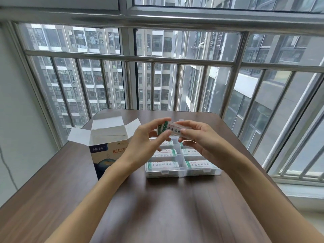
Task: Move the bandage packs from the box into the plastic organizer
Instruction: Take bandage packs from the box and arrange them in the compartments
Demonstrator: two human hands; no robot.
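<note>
Two bare forearms reach forward across a dark wood-grain counter (52,181). Past them sits the clear plastic organizer (182,171), the landmark here, its lid apparently open toward the far side. Its near compartments are already filled: white bandage packs with green ends lie flat, one to a cell, a filled pack (163,166) at the near left and another beside it to the right, with more in the rows behind.

Directly above the organizer's far rows, both hands hold one bandage pack (171,130) lifted off the counter. The left hand (147,137) pinches its green end between thumb and fingers; the right hand (198,135) curls its grip around the other end. Holding both ends probably keeps the pack level and lined up for a far cell, which the hands hide.

Just left of the organizer stands the cardboard box (105,148), flaps spread wide for easy reaching. Its inside looks pale; whether packs remain is unclear.

Beyond the counter, a metal window railing (131,57) fronts tall apartment blocks.
</note>
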